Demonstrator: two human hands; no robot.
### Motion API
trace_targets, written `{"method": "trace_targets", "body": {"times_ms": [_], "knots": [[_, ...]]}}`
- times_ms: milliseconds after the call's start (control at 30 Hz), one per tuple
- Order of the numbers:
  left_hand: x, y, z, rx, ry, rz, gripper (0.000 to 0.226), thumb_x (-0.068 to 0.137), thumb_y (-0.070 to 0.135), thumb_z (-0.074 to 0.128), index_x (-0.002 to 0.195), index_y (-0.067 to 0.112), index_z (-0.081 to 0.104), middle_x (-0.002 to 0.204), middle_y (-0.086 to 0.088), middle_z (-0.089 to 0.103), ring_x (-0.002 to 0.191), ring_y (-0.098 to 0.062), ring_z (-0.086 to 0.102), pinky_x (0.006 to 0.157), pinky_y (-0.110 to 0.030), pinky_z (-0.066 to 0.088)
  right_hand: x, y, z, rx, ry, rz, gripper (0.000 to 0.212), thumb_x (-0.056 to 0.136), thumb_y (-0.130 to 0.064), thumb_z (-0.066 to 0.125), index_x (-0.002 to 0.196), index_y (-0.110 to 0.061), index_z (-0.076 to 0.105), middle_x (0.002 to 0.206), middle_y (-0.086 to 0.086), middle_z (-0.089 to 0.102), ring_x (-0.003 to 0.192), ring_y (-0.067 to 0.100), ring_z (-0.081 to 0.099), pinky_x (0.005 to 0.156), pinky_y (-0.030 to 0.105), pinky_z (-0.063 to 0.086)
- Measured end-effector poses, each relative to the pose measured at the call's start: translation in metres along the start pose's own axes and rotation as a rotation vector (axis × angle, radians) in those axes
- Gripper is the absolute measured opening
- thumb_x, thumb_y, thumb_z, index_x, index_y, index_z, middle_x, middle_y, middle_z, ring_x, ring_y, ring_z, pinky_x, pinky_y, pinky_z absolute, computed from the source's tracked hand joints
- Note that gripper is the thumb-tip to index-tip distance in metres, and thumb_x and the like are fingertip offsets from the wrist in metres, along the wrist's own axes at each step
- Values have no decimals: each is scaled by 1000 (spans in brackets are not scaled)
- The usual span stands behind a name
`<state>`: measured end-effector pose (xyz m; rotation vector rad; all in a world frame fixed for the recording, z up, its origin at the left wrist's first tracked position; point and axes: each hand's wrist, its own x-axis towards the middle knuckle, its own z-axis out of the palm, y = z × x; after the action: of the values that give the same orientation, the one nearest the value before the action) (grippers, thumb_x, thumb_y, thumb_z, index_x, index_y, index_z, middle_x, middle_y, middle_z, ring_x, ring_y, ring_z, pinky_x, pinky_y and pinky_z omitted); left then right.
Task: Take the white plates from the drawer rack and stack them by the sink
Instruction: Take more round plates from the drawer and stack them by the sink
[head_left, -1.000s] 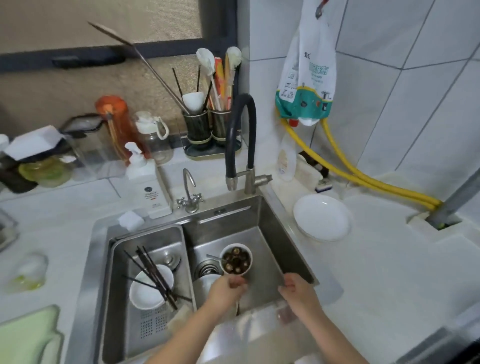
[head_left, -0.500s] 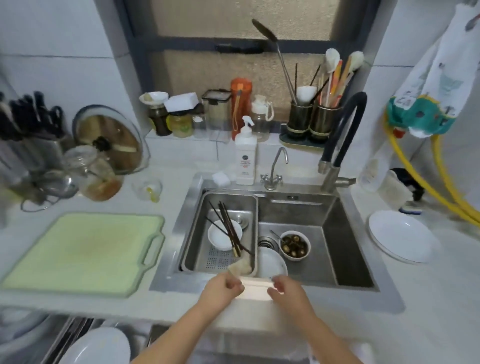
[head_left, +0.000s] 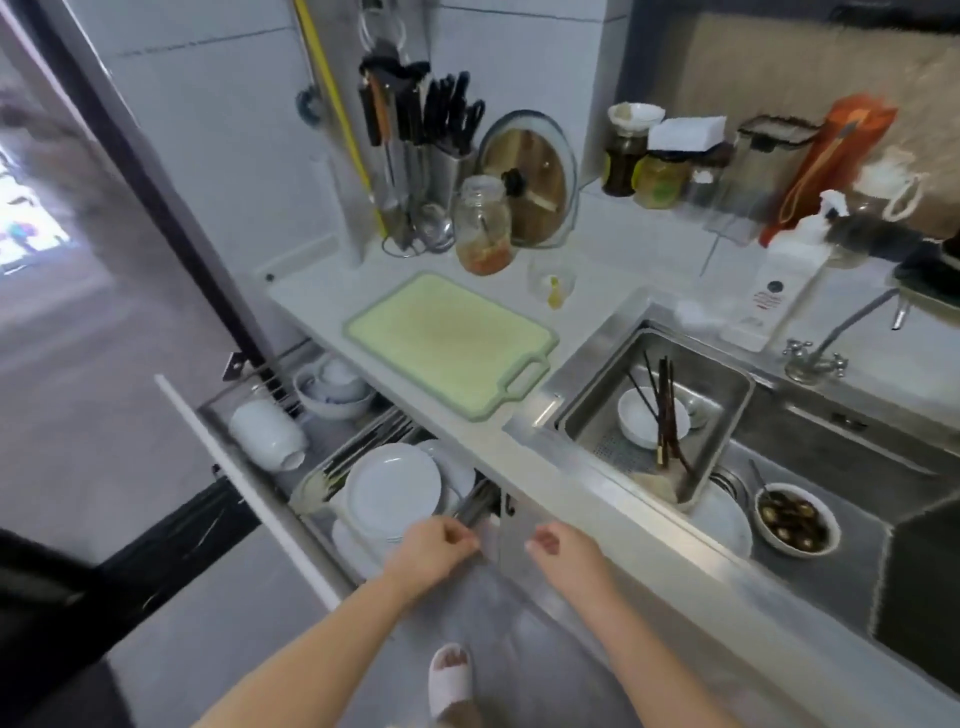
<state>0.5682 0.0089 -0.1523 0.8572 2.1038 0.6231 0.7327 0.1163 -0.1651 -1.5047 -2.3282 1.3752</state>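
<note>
The drawer rack (head_left: 244, 467) stands pulled out below the counter at lower left. White plates (head_left: 392, 488) stand on edge in it, tilted, with white bowls (head_left: 332, 392) and a cup (head_left: 265, 431) further back. My left hand (head_left: 431, 551) hovers just right of the plates' lower edge, fingers curled with nothing in them. My right hand (head_left: 563, 553) hangs beside it in front of the counter edge, fingers also curled and empty. The sink (head_left: 810, 436) is at right, holding a bowl with chopsticks and a bowl of dark food.
A green cutting board (head_left: 449, 340) lies on the counter above the drawer. Behind it are a knife block (head_left: 415, 156), a glass jar (head_left: 483, 223) and a pot lid (head_left: 530, 176). A soap bottle (head_left: 779, 275) stands by the tap. My slippered foot (head_left: 449, 675) is on the floor.
The view has swung left and down from the sink to the open drawer. Both hands have dropped from the sink's front edge to beside the plates in the rack.
</note>
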Motion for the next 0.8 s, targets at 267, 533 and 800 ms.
{"method": "trace_targets", "body": {"times_ms": [267, 533, 800], "knots": [[1, -71, -74, -124, 115, -163, 8, 84, 28, 63, 78, 23, 64, 80, 2, 67, 72, -13, 62, 66, -23, 48, 24, -55, 74, -140, -189, -59, 25, 90, -29, 57, 108, -14, 64, 108, 3, 69, 102, 18, 63, 89, 29, 49], [61, -125, -142, -84, 42, -218, 13, 85, 29, 63, 88, 18, 67, 94, -4, 69, 89, -22, 66, 88, -34, 53, 72, -107, 134, -234, -236, 4, 23, 91, -29, 51, 104, -13, 62, 106, 4, 67, 96, 21, 63, 87, 36, 52], [152, -159, -174, 33, -100, -220, 26, 88, 32, 58, 110, 20, 64, 97, 6, 56, 95, -14, 57, 84, -24, 44, 125, -125, 177, -232, -198, 177, 33, 94, -26, 47, 122, -10, 54, 122, 11, 58, 107, 26, 58, 90, 38, 51]]}}
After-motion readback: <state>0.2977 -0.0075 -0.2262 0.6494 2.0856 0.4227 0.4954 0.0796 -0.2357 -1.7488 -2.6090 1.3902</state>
